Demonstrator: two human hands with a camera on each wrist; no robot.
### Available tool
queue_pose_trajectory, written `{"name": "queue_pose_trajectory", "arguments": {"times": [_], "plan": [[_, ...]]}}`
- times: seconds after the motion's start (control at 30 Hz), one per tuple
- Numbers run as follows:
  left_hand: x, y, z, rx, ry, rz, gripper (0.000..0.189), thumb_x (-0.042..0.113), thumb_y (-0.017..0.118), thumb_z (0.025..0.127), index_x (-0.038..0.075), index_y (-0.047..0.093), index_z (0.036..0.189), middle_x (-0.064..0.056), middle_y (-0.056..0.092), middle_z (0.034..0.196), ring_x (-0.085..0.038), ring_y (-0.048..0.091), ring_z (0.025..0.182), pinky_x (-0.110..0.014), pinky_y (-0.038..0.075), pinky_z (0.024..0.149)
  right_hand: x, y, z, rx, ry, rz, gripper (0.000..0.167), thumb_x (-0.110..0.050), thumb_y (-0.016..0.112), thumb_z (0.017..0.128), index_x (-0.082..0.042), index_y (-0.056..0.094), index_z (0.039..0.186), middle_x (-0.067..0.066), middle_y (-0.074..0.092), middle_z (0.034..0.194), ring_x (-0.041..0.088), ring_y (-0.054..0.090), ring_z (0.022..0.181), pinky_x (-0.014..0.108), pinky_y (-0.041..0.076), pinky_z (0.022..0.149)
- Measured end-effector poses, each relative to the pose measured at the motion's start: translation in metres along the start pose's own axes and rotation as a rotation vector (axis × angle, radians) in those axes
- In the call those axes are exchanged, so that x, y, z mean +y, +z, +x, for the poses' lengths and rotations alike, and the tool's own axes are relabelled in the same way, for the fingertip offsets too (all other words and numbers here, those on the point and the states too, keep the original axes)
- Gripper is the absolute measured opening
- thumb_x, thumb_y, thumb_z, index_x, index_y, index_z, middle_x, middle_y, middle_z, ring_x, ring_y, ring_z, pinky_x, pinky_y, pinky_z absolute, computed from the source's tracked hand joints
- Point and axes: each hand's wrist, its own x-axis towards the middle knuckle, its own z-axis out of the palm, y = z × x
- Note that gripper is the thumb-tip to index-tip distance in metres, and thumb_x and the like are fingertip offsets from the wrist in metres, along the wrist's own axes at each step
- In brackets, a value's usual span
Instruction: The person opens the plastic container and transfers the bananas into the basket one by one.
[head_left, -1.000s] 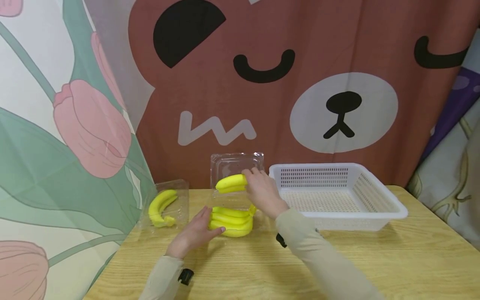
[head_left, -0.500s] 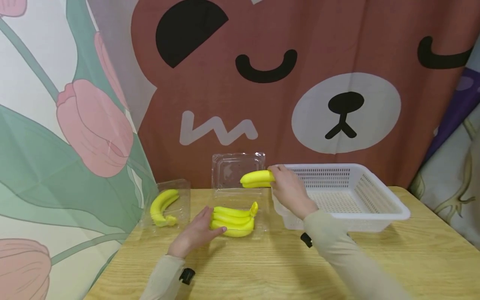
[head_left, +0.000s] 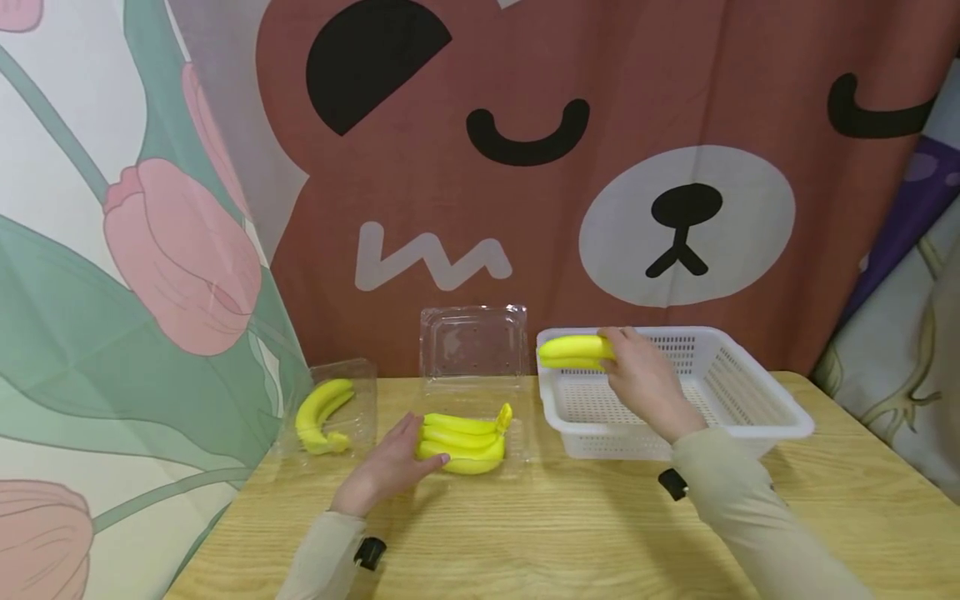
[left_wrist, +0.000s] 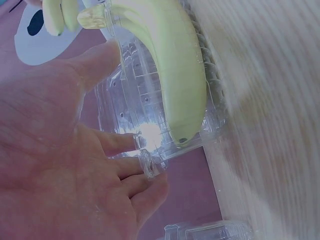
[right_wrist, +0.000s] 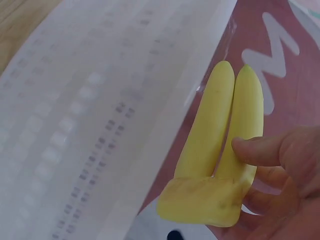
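Note:
My right hand grips a bunch of two yellow bananas over the left part of the white basket. In the right wrist view, the thumb lies across one banana and the other fingers go behind the bunch. My left hand rests at the left edge of an open clear plastic clamshell box, fingers and thumb spread along its rim. Inside that box lies a bunch of several bananas, stem end to the right. In the left wrist view, fingertips touch the box's clear corner.
A second clear box with a smaller banana bunch stands at the left. The raised clear lid leans up at the back, near the bear-print curtain. All stand on a wooden table.
My right hand has carried the two-banana bunch rightward, from above the open box to over the white basket. My left hand stays at the box's edge.

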Motion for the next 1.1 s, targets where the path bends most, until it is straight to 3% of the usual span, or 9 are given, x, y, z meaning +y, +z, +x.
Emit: {"name": "queue_pose_trajectory", "arguments": {"times": [0.27, 0.5, 0.9, 1.1], "plan": [[0.001, 0.000, 0.000, -0.004, -0.004, -0.008, 0.090, 0.047, 0.065, 0.093, -0.004, 0.023, 0.153, -0.024, 0.017, 0.159, -0.039, 0.019, 0.145, -0.054, 0.020, 0.116, 0.034, -0.013, -0.013, -0.016, 0.069, -0.006, 0.044, -0.001, 0.062, 0.093, 0.006, 0.050, 0.134, 0.028, 0.056, 0.116, 0.043, 0.058, 0.099, 0.059, 0.049, 0.080], [-0.001, -0.001, 0.000, -0.018, -0.009, -0.012, 0.090, 0.046, 0.065, 0.093, -0.003, 0.021, 0.154, -0.024, 0.015, 0.160, -0.039, 0.018, 0.146, -0.054, 0.018, 0.116, 0.052, -0.018, -0.022, -0.004, 0.076, -0.032, 0.043, -0.001, 0.064, 0.092, 0.008, 0.051, 0.132, 0.030, 0.056, 0.116, 0.044, 0.057, 0.099, 0.060, 0.047, 0.083], [0.001, -0.001, -0.001, -0.007, -0.003, -0.019, 0.090, 0.047, 0.065, 0.093, -0.004, 0.022, 0.154, -0.025, 0.017, 0.159, -0.039, 0.019, 0.145, -0.055, 0.019, 0.115, 0.059, -0.017, -0.020, 0.026, 0.055, -0.047, 0.043, -0.001, 0.066, 0.090, 0.006, 0.053, 0.130, 0.030, 0.058, 0.113, 0.044, 0.059, 0.092, 0.059, 0.048, 0.077], [0.001, -0.001, -0.001, -0.009, -0.012, -0.017, 0.090, 0.047, 0.065, 0.093, -0.003, 0.021, 0.154, -0.023, 0.016, 0.160, -0.039, 0.018, 0.146, -0.055, 0.018, 0.116, 0.065, -0.010, -0.016, -0.009, 0.050, -0.038, 0.040, 0.000, 0.064, 0.090, 0.006, 0.054, 0.128, 0.030, 0.057, 0.116, 0.045, 0.058, 0.096, 0.060, 0.046, 0.079]]}}
